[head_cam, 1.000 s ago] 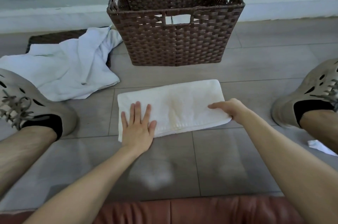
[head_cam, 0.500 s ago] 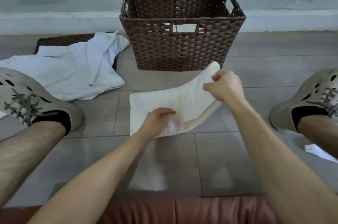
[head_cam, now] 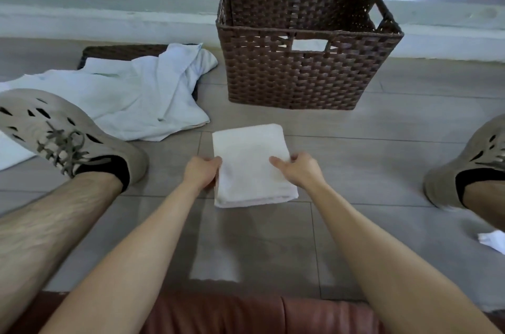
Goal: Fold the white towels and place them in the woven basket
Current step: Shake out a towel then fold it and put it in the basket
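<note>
Now that the right half is folded over the left, the towel [head_cam: 251, 167] lies as a compact rectangle, about half as wide as a second ago. It rests flat on the floor tiles [head_cam: 369, 164] in front of the woven basket [head_cam: 300, 79], apart from it. My left hand [head_cam: 200, 174] grips its left edge and my right hand [head_cam: 299, 172] grips its right edge, thumbs on top and fingers curled at the sides. Whether they reach underneath is hidden. Folding of this piece appears complete. The next step, by my reading, is to lift it level and lower it into the basket, where something white shows through the handle slot [head_cam: 308, 45]. The loose white towels [head_cam: 136, 98] at left are not yet folded.
</note>
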### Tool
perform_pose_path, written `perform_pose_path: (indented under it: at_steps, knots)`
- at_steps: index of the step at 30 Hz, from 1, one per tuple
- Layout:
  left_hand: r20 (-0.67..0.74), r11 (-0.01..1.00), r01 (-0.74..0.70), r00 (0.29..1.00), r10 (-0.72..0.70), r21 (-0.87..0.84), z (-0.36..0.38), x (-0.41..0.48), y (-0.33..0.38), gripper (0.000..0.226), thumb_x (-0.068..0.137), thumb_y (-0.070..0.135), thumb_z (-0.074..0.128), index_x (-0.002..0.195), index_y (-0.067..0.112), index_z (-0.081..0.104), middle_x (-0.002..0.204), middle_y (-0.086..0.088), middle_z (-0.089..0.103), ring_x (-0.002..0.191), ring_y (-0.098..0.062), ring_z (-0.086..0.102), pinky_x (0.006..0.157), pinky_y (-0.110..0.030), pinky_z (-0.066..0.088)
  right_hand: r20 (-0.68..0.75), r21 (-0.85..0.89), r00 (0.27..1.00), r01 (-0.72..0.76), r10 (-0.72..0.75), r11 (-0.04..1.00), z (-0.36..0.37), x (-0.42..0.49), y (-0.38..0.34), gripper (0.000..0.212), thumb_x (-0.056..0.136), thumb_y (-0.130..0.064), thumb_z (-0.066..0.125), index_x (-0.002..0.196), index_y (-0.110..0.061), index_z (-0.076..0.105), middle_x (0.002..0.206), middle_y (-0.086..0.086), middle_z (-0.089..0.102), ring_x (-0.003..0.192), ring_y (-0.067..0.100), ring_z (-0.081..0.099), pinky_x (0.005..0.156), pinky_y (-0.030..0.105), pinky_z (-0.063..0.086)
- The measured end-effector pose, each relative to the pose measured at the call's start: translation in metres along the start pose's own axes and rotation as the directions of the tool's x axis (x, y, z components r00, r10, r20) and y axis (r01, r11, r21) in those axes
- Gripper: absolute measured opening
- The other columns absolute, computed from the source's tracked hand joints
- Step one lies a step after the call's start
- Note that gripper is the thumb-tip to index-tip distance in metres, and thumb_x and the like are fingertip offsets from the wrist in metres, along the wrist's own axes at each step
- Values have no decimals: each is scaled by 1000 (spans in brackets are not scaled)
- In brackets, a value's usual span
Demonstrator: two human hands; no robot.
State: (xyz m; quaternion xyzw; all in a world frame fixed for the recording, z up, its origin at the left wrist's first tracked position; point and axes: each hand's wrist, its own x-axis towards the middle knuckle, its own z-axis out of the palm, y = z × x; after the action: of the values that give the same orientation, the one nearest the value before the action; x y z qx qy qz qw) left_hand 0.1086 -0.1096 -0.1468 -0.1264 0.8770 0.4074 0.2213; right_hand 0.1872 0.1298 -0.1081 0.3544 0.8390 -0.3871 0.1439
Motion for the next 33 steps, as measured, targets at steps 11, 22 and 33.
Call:
perform_pose_path:
  at_steps: [11, 22, 33]
  knots:
    - [333, 968, -250, 914, 233, 8, -59, 5, 46, 134, 57, 45, 98, 166, 31, 22, 166, 10, 33, 148, -11, 40, 120, -39, 42, 306, 222, 930, 140, -205, 965, -33, 12, -36, 70, 67, -33, 95, 130, -22, 67, 117, 0, 76, 105, 26, 73, 95, 50, 60]
    - [346, 850, -471, 777, 526, -235, -94, -62, 154, 38, 89, 11, 84, 122, 26, 74, 114, 7, 81, 108, -17, 77, 88, -32, 61, 230, 41, 814, 539, -533, 841, -176, -44, -78, 62, 61, -44, 100, 114, -30, 70, 108, -2, 80, 105, 23, 75, 95, 43, 60]
    - [-28, 657, -445, 839, 543, -609, -133, -155, 229, 47, 83, 25, 76, 130, 22, 71, 121, -6, 80, 107, -29, 77, 95, -46, 61, -56, 828, 799, 372, -599, 419, -205, -140, -91, 69, 91, -65, 66, 141, -17, 67, 135, 6, 74, 124, 24, 71, 108, 46, 53]
